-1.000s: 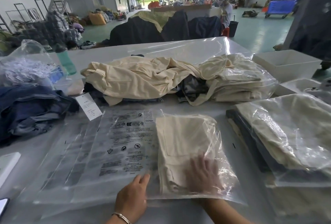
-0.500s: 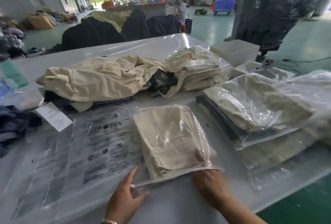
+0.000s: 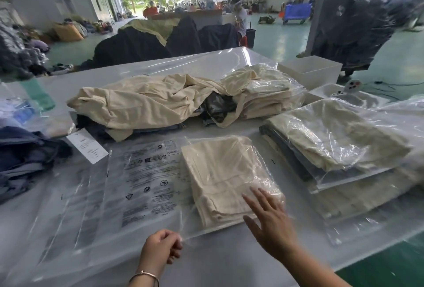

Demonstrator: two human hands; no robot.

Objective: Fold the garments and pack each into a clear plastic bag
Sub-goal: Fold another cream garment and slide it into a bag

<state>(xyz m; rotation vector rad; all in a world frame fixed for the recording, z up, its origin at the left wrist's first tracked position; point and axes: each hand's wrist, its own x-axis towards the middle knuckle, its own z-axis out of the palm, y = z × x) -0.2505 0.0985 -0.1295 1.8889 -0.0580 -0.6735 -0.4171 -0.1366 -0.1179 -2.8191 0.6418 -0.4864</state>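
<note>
Hands: two in view. The left hand (image 3: 160, 246) is curled, pinching the near edge of the clear plastic bag (image 3: 231, 179); a thin bracelet (image 3: 144, 275) circles its wrist. The right hand (image 3: 271, 220) is spread flat, fingers straight, at the bag's near right corner; whether it presses down or floats just above cannot be told.
Folded garment: one cream folded garment (image 3: 220, 176) lies inside that bag, on the white counter (image 3: 229, 261), straight ahead of the person.
Empty bags: a flat stack of printed bags (image 3: 142, 181) lies just left of the packed one, partly under it; their number cannot be counted.
Packed stack: at the right, at least two bagged cream garments (image 3: 332, 140) lie one on another.
Loose pile: one heap of cream clothing (image 3: 146, 103) lies beyond, with dark pieces beneath.
Paper tag: one white tag (image 3: 87, 145) lies near the heap's left end.
Blue clothing: one dark blue heap (image 3: 25, 156) lies at the far left.
White boxes: two, a deep box (image 3: 309, 71) and a shallow tray (image 3: 344, 96).
</note>
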